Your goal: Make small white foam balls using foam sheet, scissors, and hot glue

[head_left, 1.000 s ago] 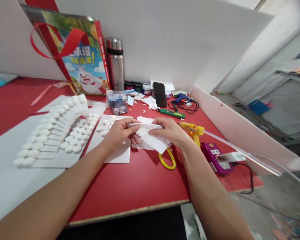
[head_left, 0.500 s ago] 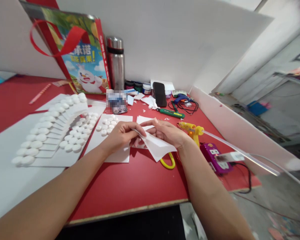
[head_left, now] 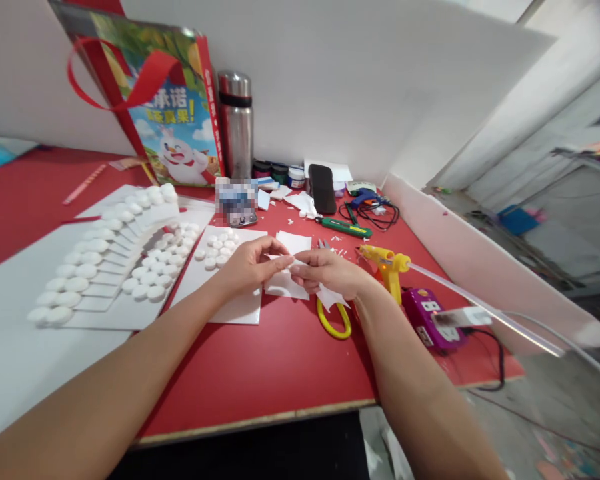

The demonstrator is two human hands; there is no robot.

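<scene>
My left hand [head_left: 253,267] and my right hand [head_left: 333,273] meet above the red table, fingertips almost touching. Both are closed in a pinch on a thin piece of white paper [head_left: 333,297], whose corner hangs out beneath my right palm. Most of the paper is hidden by my fingers. Below them lie white sheets [head_left: 296,289]. Yellow-handled scissors [head_left: 337,331] rest under my right hand, blades partly covered. Left of my left hand, small white discs [head_left: 219,248] sit on a white board [head_left: 240,313].
On the left stands a fan-like row of white discs [head_left: 85,272] on paper. A yellow glue gun [head_left: 391,267] and purple power block [head_left: 430,320] are at right. Behind are a green cutter [head_left: 346,228], phone [head_left: 322,189], steel flask [head_left: 237,127] and printed bag [head_left: 180,133].
The paper has turned and folded in closer to my fingers, showing less of itself. My left fingertips have come up against my right ones. More of the scissors shows.
</scene>
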